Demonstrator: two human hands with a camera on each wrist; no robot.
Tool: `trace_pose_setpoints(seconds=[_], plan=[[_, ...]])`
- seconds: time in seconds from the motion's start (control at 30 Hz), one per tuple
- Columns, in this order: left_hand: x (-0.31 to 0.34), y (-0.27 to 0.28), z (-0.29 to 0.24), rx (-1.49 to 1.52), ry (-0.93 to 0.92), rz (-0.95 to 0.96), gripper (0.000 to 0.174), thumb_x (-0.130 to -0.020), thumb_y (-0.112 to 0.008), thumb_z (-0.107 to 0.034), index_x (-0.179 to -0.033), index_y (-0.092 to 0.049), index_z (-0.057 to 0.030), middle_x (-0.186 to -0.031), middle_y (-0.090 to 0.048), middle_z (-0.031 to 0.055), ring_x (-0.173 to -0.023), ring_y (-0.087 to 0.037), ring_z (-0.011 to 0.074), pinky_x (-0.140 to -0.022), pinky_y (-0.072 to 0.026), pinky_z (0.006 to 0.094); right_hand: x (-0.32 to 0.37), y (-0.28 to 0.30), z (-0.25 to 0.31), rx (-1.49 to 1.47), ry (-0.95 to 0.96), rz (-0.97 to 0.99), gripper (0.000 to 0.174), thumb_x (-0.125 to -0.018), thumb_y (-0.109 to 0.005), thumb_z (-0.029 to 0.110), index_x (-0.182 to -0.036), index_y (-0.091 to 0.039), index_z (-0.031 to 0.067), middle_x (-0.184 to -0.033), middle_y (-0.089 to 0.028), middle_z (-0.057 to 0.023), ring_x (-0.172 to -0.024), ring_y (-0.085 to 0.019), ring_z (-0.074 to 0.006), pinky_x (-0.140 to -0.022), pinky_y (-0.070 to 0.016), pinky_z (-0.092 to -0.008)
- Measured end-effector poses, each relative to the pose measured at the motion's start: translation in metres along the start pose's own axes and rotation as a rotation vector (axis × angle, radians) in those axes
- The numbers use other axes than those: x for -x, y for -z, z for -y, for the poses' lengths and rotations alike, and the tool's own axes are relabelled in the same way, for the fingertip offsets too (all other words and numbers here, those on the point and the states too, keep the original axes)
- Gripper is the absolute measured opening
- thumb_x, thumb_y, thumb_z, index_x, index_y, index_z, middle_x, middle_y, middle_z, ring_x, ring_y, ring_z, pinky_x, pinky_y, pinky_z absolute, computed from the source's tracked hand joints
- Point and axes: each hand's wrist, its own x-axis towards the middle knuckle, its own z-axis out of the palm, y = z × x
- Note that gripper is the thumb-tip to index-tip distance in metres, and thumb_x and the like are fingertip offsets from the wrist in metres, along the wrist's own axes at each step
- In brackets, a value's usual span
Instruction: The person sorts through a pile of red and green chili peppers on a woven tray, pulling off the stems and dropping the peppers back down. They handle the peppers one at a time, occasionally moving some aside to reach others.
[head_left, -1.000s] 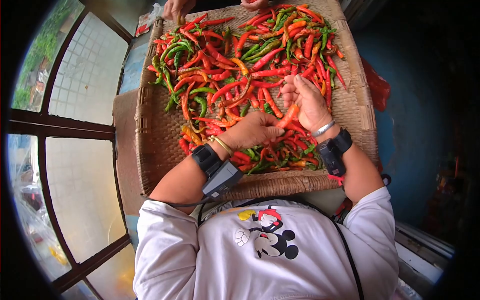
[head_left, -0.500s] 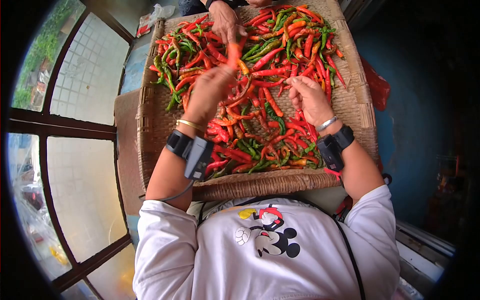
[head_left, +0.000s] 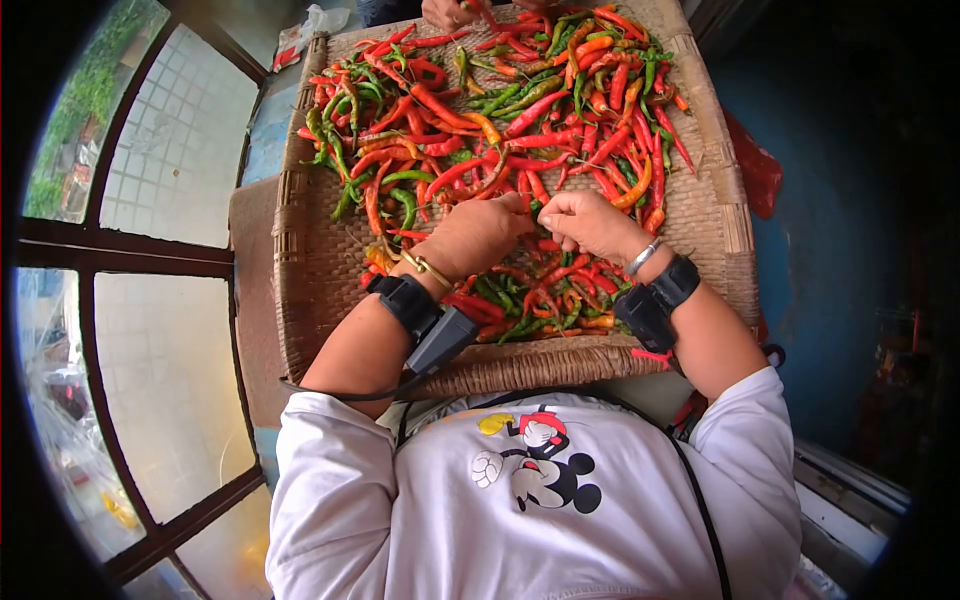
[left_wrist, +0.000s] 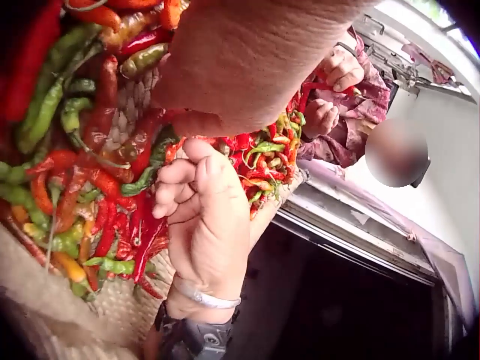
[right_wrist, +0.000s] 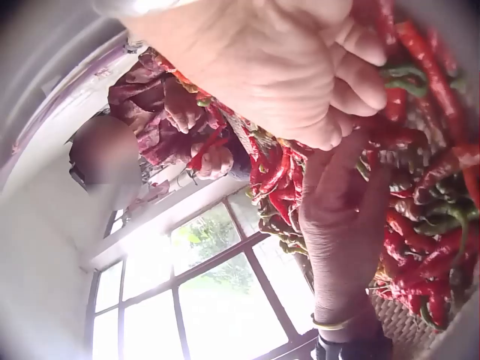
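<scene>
Ripe chili peppers (head_left: 440, 105), mostly red with some green and orange ones, lie across a woven tray (head_left: 735, 225). Over the middle of the tray, my left hand (head_left: 475, 238) reaches in among them with its fingers pointing down. A red chili pepper (right_wrist: 401, 136) shows right at its fingertips in the right wrist view; I cannot tell whether they pinch it. Close beside it is my right hand (head_left: 597, 228), its fingers loosely bent and its thumb near the index finger. In the left wrist view nothing shows in that right hand (left_wrist: 206, 214).
Another person's hands (head_left: 450, 12) are at the tray's far edge, with a red chili in them. A framed window (head_left: 170, 350) stands along the left side. A red plastic bag (head_left: 752, 168) hangs beyond the tray's right rim.
My left hand swung up and left with an orange-red chili, then came back beside my right hand. The right hand shifted slightly down and left. The other person's hand reached in and drew back.
</scene>
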Motion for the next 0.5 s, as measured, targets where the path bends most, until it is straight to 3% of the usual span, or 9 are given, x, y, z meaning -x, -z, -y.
trace_pose_setpoints(seconds=[0.1,0.23,0.3,0.33,0.43,0.47,0.5], plan=[[0.0,0.003,-0.01,-0.139,-0.052,-0.013,0.025,-0.067,-0.059,-0.009,-0.091,-0.061,-0.0113,-0.092,-0.055,0.0061,-0.07,-0.059,0.0259,-0.06,-0.0492,0.0351,-0.001,0.002,0.002,-0.013,-0.012,-0.025,0.018,-0.086,-0.051,0.021,-0.087,-0.057,0.0042,-0.067,-0.054,0.0022,-0.054,-0.05,-0.0041,-0.045,-0.0388,-0.0173],[-0.002,-0.001,-0.007,-0.105,-0.023,-0.074,0.023,-0.066,-0.061,-0.009,-0.089,-0.061,-0.0119,-0.091,-0.055,0.0047,-0.068,-0.058,0.0265,-0.06,-0.049,0.0348,-0.001,0.002,0.0,-0.115,0.038,-0.118,0.018,-0.086,-0.051,0.02,-0.089,-0.057,0.0039,-0.07,-0.055,0.0022,-0.057,-0.051,-0.0041,-0.046,-0.0391,-0.0169],[-0.002,0.001,-0.002,0.113,-0.101,-0.301,0.012,-0.074,-0.061,-0.014,-0.086,-0.062,-0.0117,-0.083,-0.055,0.0074,-0.066,-0.059,0.0219,-0.058,-0.0482,0.0325,-0.002,0.003,0.0,-0.158,0.077,-0.163,0.018,-0.086,-0.051,0.02,-0.09,-0.057,0.0038,-0.072,-0.055,0.0021,-0.059,-0.051,-0.0038,-0.047,-0.0392,-0.0166],[-0.002,0.001,-0.002,0.113,-0.102,-0.301,0.012,-0.074,-0.061,-0.014,-0.086,-0.062,-0.0117,-0.083,-0.055,0.0074,-0.066,-0.059,0.0219,-0.058,-0.0482,0.0325,-0.002,0.003,0.001,-0.203,0.121,-0.207,0.019,-0.087,-0.05,0.02,-0.092,-0.057,0.0037,-0.074,-0.056,0.0021,-0.061,-0.051,-0.0036,-0.047,-0.0393,-0.0164],[0.001,0.011,-0.014,1.057,0.285,-0.266,0.008,-0.084,-0.055,-0.013,-0.087,-0.057,-0.0056,-0.072,-0.057,0.0003,-0.063,-0.053,0.0068,-0.054,-0.0444,0.0223,-0.003,0.003,0.0,-0.208,0.216,-0.184,0.022,-0.088,-0.05,0.022,-0.093,-0.057,0.0027,-0.077,-0.056,0.0018,-0.066,-0.052,-0.0061,-0.055,-0.0424,-0.0192],[0.0,0.015,-0.016,1.056,0.284,-0.269,0.008,-0.084,-0.055,-0.013,-0.087,-0.057,-0.0056,-0.072,-0.057,0.0003,-0.063,-0.053,0.0068,-0.054,-0.0444,0.0223,-0.002,0.001,0.002,-0.232,0.265,-0.169,0.022,-0.088,-0.05,0.023,-0.091,-0.057,0.0023,-0.078,-0.056,0.0015,-0.067,-0.053,-0.0072,-0.057,-0.0433,-0.0206],[-0.002,0.018,-0.019,1.302,0.34,-0.309,0.009,-0.086,-0.054,-0.015,-0.087,-0.056,-0.006,-0.071,-0.055,-0.0012,-0.06,-0.051,0.0062,-0.053,-0.0436,0.0214,0.0,-0.001,0.004,-0.231,0.265,-0.168,0.022,-0.088,-0.05,0.023,-0.091,-0.057,0.0023,-0.078,-0.056,0.0015,-0.067,-0.053,-0.0072,-0.057,-0.0433,-0.0206]])
